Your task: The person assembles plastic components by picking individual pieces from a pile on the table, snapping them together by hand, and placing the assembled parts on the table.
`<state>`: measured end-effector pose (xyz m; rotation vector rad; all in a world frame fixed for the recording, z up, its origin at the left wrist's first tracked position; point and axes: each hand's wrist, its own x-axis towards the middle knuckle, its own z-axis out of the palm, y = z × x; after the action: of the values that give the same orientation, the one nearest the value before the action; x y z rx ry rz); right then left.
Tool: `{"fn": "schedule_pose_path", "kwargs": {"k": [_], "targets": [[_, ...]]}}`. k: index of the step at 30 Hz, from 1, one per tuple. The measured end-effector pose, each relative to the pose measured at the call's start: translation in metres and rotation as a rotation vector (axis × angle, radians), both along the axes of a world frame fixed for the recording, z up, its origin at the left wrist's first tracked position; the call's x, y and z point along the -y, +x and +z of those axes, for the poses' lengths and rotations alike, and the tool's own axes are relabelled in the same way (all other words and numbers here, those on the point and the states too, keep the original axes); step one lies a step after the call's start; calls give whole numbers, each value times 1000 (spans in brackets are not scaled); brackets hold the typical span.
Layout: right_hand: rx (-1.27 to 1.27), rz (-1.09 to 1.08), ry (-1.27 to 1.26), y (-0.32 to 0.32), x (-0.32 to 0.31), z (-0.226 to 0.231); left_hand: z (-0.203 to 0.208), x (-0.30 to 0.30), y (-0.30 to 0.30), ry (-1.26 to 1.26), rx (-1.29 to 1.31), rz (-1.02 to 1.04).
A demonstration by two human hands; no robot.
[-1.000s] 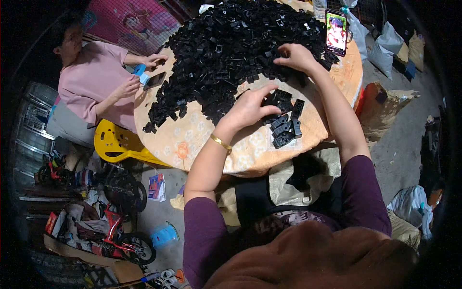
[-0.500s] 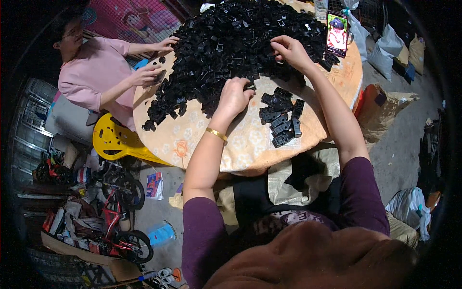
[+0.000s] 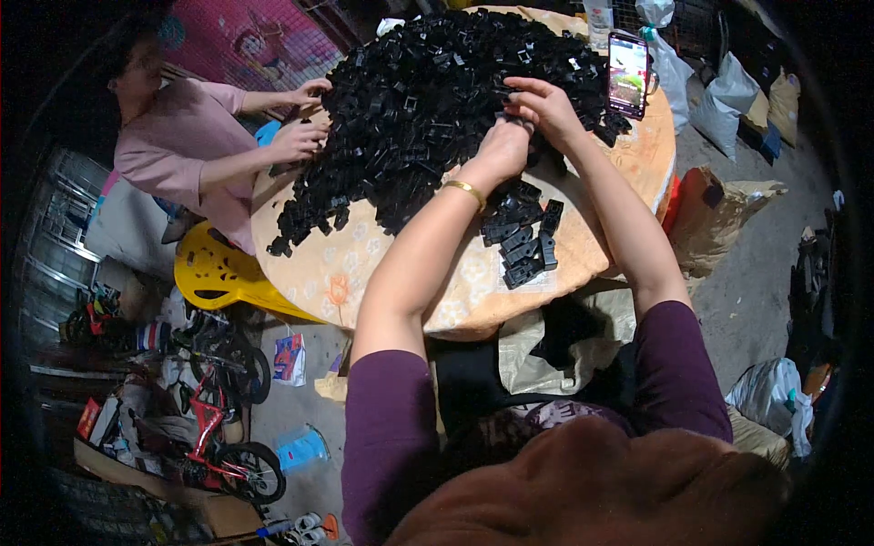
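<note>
A large heap of small black plastic parts (image 3: 401,118) covers much of the round table. Over its right side my two hands meet. My left hand (image 3: 503,150), with a gold bangle at the wrist, is closed, its fingertips close to my right thumb; what it pinches is hidden. My right hand (image 3: 551,109) curls its fingers beside it; anything in them blends into the black heap behind. Just below my hands, a small group of black plastic blocks (image 3: 521,241) lies on a clear sheet on the flowered tablecloth (image 3: 382,291).
Across the left side, a co-worker in a pink shirt (image 3: 196,141) has both hands at the heap's edge. A phone (image 3: 628,77) stands at the right rim. A yellow chair (image 3: 214,264), a red bicycle (image 3: 208,423) and several sacks (image 3: 728,100) surround the table.
My left hand has moved right and away from me, from the heap's near edge to my right hand. My right hand has stayed nearly in place. The co-worker's nearer hand has shifted toward the heap.
</note>
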<state>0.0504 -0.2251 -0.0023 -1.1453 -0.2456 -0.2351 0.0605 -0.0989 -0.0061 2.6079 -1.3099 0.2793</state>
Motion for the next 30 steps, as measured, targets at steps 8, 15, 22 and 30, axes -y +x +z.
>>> {"fn": "schedule_pose_path", "kwargs": {"k": [8,15,22,30], "targets": [[166,-82,-163,-5,-9,1,5,-34,-1,-873,-757,160],[481,18,-716,-28,-37,7,14,-104,-10,-1140,-1517,45],[625,-101,-902,-39,-53,8,17,-115,-20,-1150,-1560,142],[593,-67,-795,-44,-62,8,26,-126,-27,-1075,-1541,121]]}}
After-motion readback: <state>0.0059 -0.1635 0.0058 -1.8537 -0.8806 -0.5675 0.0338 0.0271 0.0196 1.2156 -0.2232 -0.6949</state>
